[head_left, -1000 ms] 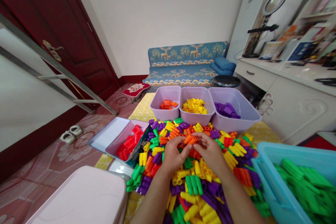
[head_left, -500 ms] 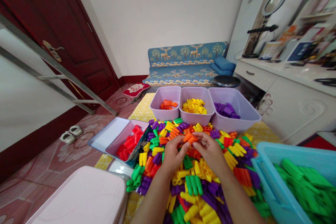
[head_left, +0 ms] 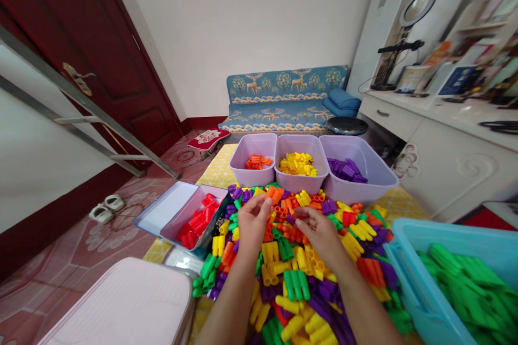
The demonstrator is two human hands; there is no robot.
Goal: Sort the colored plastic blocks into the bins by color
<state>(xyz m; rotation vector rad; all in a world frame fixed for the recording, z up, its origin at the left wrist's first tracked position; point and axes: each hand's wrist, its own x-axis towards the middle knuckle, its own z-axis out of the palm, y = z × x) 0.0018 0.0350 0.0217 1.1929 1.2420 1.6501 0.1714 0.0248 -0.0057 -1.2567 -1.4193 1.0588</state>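
Apparently sorting by colour, pinching an orange piece [head_left: 274, 194] in the left hand [head_left: 254, 221] above the pile [head_left: 297, 284]. Curling the right hand [head_left: 319, 229] half-open by a purple piece [head_left: 290, 219], grip unclear; probably needing the far left bin [head_left: 253, 177] next.

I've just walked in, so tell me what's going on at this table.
A person works over a heap of plastic pieces. The left hand holds an orange piece; the right hand is by a purple piece, its grip unclear. Behind the heap, three lilac bins hold orange, yellow and purple pieces. Red pieces lie in a box at left, green pieces in a blue tub at right.
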